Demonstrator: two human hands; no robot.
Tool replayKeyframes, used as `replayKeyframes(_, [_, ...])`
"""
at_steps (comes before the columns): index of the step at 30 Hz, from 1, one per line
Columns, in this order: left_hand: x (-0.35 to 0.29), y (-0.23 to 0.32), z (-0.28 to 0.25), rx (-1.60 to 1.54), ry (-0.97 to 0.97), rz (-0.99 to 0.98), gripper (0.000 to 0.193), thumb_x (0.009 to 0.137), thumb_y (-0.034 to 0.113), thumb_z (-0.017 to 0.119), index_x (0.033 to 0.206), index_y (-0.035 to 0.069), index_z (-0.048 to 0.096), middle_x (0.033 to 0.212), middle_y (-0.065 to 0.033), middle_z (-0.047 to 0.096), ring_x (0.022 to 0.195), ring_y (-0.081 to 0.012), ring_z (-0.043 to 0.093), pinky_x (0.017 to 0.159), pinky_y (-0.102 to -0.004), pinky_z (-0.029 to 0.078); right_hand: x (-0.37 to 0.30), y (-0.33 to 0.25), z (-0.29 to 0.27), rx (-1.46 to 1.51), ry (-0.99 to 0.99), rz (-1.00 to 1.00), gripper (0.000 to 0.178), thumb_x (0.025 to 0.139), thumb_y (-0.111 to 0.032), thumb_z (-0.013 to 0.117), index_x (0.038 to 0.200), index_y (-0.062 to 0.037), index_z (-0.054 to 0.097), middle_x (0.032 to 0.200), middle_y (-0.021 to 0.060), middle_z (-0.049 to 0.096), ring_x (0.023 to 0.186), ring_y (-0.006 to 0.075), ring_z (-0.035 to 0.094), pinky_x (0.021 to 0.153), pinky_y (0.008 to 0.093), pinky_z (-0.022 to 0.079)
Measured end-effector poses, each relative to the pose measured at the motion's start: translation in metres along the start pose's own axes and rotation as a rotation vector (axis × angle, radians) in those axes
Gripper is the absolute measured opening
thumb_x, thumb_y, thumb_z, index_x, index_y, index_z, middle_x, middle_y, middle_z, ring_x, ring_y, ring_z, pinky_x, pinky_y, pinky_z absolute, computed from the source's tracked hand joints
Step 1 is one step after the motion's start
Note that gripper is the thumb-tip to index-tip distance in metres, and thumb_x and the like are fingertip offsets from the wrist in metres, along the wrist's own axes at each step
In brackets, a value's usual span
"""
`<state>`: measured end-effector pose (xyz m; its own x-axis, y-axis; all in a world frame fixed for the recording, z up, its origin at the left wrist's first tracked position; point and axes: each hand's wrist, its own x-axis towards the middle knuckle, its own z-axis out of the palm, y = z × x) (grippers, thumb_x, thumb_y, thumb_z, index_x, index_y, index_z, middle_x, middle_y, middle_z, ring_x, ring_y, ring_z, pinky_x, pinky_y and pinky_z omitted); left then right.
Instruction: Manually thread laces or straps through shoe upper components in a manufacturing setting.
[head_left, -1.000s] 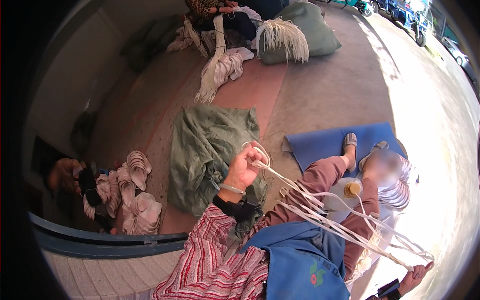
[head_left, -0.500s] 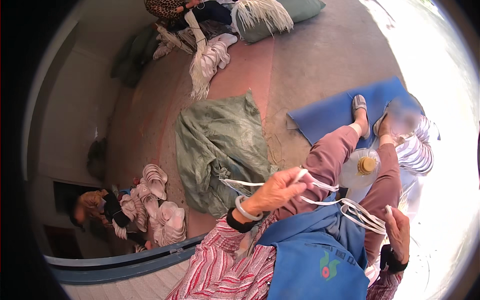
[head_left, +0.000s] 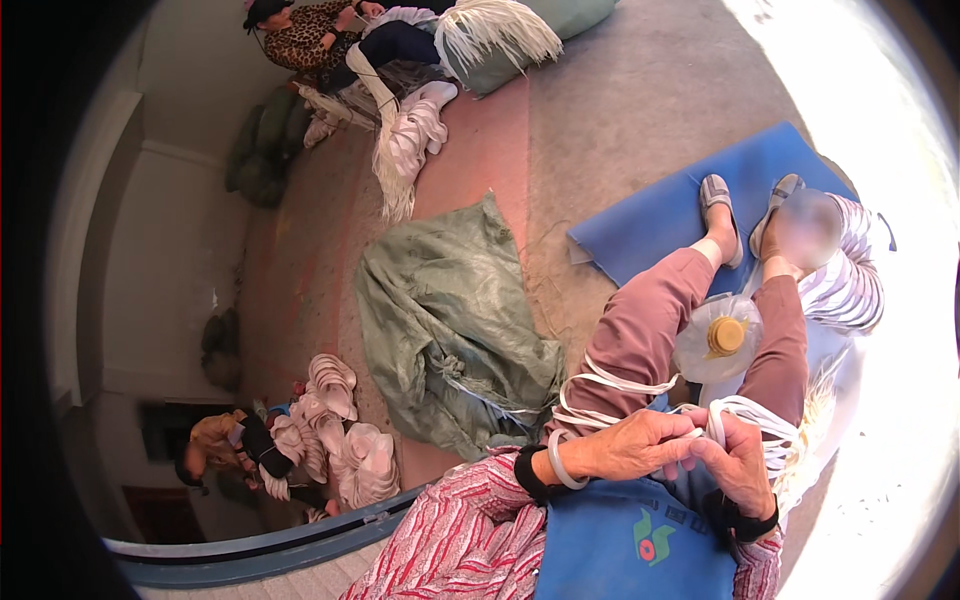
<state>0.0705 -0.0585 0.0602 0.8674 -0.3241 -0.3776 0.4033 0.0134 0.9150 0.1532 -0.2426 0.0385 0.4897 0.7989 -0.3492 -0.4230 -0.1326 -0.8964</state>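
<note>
My left hand (head_left: pixel 630 442) and my right hand (head_left: pixel 738 458) meet above my lap, fingertips pinching white cord (head_left: pixel 618 382) between them. Part of the cord loops over my left thigh. More loops, bunched as a white hank (head_left: pixel 752 412), hang beside my right hand over the other thigh. Just where the cord passes between the fingers is partly hidden. Below my hands lies a blue apron (head_left: pixel 620 535) with a printed emblem. A pale bangle (head_left: pixel 563 462) circles my left wrist, next to a black cuff.
Between my legs stands a clear plastic jug (head_left: pixel 700 345) with a yellow cap. A crumpled green woven sack (head_left: pixel 450 320) lies to the left, a blue mat (head_left: pixel 640 225) under my feet. A person in stripes (head_left: pixel 845 275) sits close at right; others work with white bundles (head_left: pixel 365 470) farther off.
My left hand has come down and right, and my right hand has moved in to the left, so they now meet. The cord that was stretched between them now hangs in loops over my thigh.
</note>
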Motion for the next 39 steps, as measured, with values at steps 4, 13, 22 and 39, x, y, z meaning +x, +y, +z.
replayKeyframes(4, [-0.001, -0.002, 0.0, -0.061, 0.028, -0.046, 0.033, 0.101, 0.032, 0.048, 0.095, 0.002, 0.058, 0.075, -0.001, 0.06, 0.068, -0.0072, 0.061, 0.061, -0.0237, 0.048, 0.001, -0.007, 0.003, 0.027, -0.006, 0.01, 0.023, 0.087, -0.012, 0.063, 0.103, 0.0042, 0.063, 0.08, 0.0034, 0.066, 0.076, 0.0086, 0.059, 0.072, 0.0247, 0.047])
replayKeyframes(13, [-0.004, -0.001, -0.013, -0.197, 0.03, -0.112, 0.029, 0.096, 0.03, 0.059, 0.083, 0.004, 0.057, 0.07, 0.0, 0.059, 0.063, -0.0053, 0.058, 0.056, -0.0199, 0.044, -0.002, 0.0, 0.0, 0.076, 0.007, -0.064, 0.015, 0.089, -0.013, 0.062, 0.089, 0.0015, 0.063, 0.079, 0.0017, 0.063, 0.067, 0.0081, 0.053, 0.064, 0.0236, 0.043])
replayKeyframes(22, [-0.019, -0.005, -0.039, -0.277, 0.197, -0.068, 0.018, 0.092, 0.021, 0.064, 0.092, 0.003, 0.065, 0.079, 0.0024, 0.059, 0.067, -0.0044, 0.05, 0.059, -0.0197, 0.04, -0.024, -0.007, -0.032, 0.15, -0.07, 0.099, 0.021, 0.087, -0.02, 0.062, 0.079, 0.0, 0.063, 0.064, -0.0014, 0.055, 0.053, 0.0045, 0.044, 0.048, 0.0201, 0.033])
replayKeyframes(39, [-0.045, -0.02, -0.034, 0.625, 0.465, 0.102, 0.021, 0.077, 0.019, 0.072, 0.074, 0.004, 0.057, 0.078, -0.0102, 0.055, 0.076, -0.0276, 0.056, 0.071, -0.0363, 0.045, -0.047, 0.001, -0.048, 0.819, -0.196, -0.426, 0.019, 0.095, -0.014, 0.055, 0.104, 0.0021, 0.051, 0.069, 0.009, 0.058, 0.036, 0.0056, 0.031, 0.034, 0.022, 0.025])
